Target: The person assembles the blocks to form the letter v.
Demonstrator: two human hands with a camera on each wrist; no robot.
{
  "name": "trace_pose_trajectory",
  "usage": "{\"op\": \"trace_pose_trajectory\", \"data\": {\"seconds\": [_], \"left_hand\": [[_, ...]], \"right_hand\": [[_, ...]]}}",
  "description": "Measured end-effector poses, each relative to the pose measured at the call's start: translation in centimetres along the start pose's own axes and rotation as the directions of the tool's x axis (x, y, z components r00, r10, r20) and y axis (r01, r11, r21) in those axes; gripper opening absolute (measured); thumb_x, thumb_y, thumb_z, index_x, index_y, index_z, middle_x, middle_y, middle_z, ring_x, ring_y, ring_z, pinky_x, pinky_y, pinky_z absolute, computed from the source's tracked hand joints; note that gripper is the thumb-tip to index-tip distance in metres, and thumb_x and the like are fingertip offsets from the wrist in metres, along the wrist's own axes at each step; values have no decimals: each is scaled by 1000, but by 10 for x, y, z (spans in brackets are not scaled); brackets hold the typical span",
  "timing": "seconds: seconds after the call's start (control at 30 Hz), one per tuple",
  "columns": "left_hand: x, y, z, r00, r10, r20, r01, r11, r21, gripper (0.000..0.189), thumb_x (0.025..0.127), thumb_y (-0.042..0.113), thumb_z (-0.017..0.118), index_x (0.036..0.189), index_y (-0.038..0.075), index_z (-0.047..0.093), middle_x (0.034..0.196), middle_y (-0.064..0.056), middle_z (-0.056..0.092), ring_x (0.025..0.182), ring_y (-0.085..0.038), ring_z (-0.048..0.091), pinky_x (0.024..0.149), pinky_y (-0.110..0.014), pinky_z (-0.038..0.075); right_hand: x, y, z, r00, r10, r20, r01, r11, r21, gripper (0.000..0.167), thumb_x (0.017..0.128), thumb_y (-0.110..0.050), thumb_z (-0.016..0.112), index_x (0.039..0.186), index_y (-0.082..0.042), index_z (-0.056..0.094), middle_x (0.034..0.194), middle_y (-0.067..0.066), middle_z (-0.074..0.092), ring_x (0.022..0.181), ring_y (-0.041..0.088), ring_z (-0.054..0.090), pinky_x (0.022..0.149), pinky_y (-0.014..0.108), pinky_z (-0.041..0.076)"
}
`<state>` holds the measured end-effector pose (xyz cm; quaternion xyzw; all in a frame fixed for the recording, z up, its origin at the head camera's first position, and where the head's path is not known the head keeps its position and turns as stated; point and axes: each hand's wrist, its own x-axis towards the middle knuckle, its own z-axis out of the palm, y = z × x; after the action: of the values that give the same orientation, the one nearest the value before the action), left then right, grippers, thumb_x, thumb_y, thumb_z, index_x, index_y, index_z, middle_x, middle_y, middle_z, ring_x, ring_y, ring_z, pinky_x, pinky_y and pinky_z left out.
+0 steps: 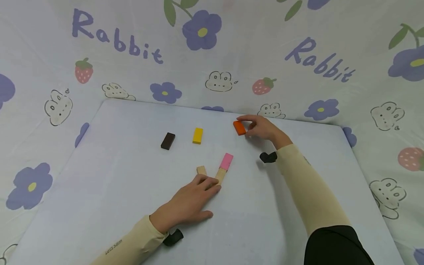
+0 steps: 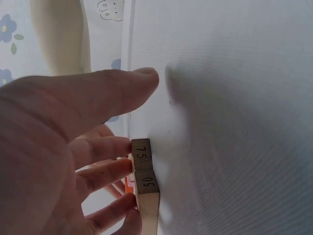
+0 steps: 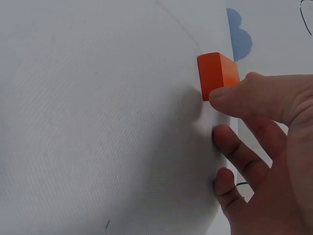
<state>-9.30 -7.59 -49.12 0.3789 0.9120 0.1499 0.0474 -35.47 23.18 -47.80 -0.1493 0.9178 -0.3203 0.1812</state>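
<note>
The right hand pinches the orange block between thumb and opposing fingers, near the far edge of the table. The left hand has its fingers extended, tips touching two wooden blocks, whose numbered end faces adjoin. The pink block lies end to end with one of these. The yellow block and dark brown block lie apart, left of the orange block.

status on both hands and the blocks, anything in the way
Right hand pinching orange block. Left hand touching wooden blocks. Yellow block and dark block lying apart, no obstruction seen.
</note>
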Motion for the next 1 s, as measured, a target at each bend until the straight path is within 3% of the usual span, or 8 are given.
{"op": "trace_pose_trajectory", "data": {"seconds": [0.23,0.47,0.63,1.0], "left_hand": [[0,1,0,1000,-2,-2,2,1000,-3,70,94,37,87,152,9,61,156,-8,52,140,-30,42,106,-35,52],[0,0,0,1000,-3,-7,3,1000,0,70,94,37,87,152,9,61,156,-8,53,139,-29,42,106,-34,52],[-1,-1,2,1000,-2,-12,2,1000,3,70,94,37,87,152,9,61,156,-8,52,140,-29,42,105,-34,53],[-1,0,2,1000,-2,-11,2,1000,-2,69,94,37,87,152,9,61,156,-8,53,139,-29,42,106,-35,52]], "right_hand": [[0,-3,1,1000,23,0,-23,1000,5,63,98,-7,73,157,-24,60,148,14,57,119,37,52,100,51,48],[0,-3,2,999,39,-10,-38,998,53,65,98,-12,78,158,-21,58,135,19,60,116,35,52,99,49,46],[2,0,4,999,37,-21,-36,997,62,65,97,-14,81,157,-21,59,143,16,58,115,35,52,99,48,47],[0,-1,6,998,57,-20,-55,995,85,67,95,-14,82,157,-21,58,132,17,59,119,35,50,101,50,46]]}}
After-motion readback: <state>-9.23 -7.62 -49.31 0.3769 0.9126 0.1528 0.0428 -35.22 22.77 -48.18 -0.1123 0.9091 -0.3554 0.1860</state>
